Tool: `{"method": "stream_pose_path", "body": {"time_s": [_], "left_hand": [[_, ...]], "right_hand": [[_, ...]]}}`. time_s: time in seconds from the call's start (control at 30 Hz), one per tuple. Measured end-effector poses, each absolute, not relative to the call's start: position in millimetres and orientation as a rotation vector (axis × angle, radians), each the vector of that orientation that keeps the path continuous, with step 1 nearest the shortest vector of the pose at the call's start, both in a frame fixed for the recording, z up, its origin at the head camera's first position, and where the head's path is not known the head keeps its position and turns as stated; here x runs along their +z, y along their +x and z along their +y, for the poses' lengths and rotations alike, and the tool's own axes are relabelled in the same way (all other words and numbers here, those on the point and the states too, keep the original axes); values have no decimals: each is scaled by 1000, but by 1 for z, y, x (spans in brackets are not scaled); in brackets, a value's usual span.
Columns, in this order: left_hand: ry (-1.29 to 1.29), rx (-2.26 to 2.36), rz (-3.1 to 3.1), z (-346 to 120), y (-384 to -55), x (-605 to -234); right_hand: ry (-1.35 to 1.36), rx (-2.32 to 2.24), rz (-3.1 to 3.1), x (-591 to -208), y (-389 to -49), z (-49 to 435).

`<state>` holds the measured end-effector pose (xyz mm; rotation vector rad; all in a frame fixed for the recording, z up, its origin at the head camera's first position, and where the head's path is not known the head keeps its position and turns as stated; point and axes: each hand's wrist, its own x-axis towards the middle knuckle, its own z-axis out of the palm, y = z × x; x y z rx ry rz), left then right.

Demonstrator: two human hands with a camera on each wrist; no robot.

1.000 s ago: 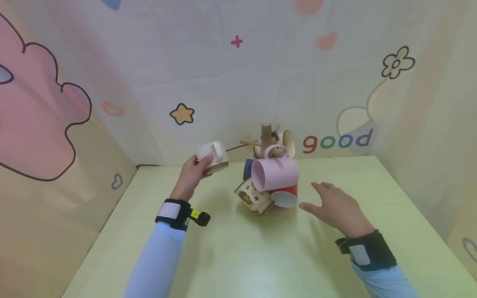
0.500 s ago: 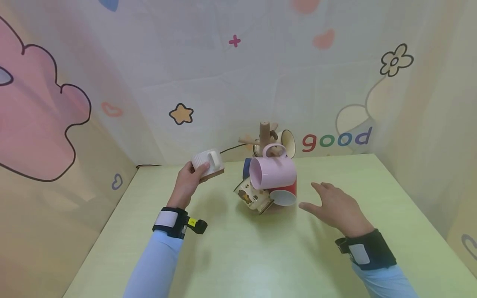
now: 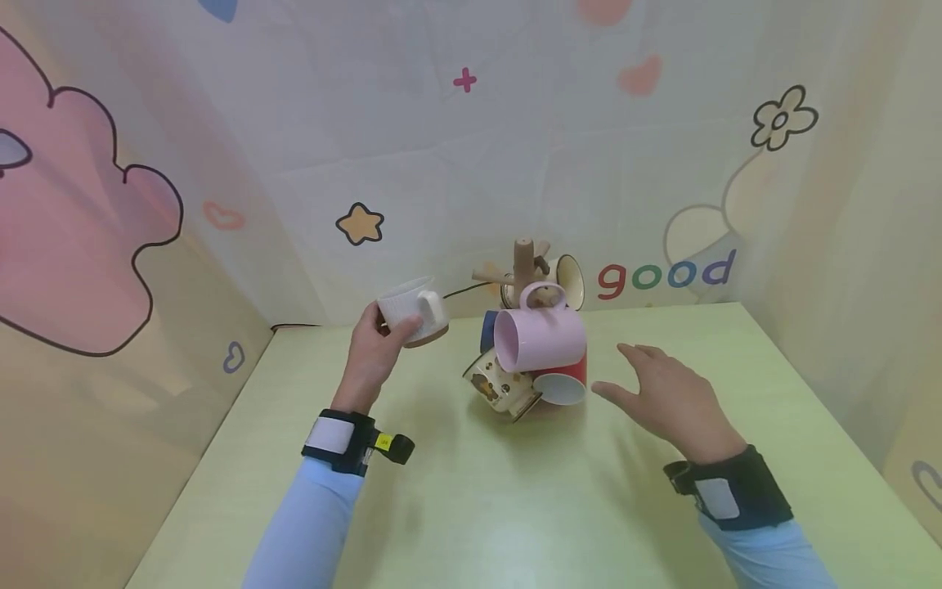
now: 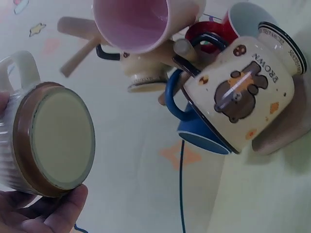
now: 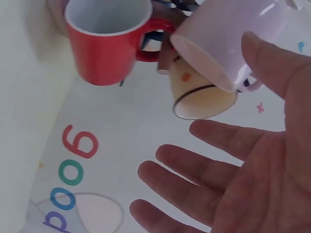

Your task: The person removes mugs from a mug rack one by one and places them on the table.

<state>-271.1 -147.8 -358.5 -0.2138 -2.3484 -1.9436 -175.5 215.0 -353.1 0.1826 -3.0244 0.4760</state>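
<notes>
Above the desk (image 3: 500, 507), the left hand (image 3: 371, 353) grips a leaning white mug (image 3: 401, 307), mouth up, handle (image 3: 437, 311) right; the right hand (image 3: 673, 402) spreads, empty.

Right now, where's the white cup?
In the head view, the white cup is left of centre, held in the left hand, with the wooden stand and pink mug to its right.

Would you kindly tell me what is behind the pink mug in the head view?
Behind the pink mug, the wooden rack, a cream mug and a blue mug show partly; the rack's lower post is covered.
</notes>
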Motion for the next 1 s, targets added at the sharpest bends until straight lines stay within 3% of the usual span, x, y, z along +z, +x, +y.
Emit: {"method": "stream_pose_path", "body": {"time_s": [0.6, 1.0], "left_hand": [[-379, -1710, -2222, -108, -253, -326], [-453, -1618, -2200, -96, -248, -335]], "right_hand": [[341, 574, -2835, -271, -178, 169], [546, 727, -2832, -259, -199, 107]]}}
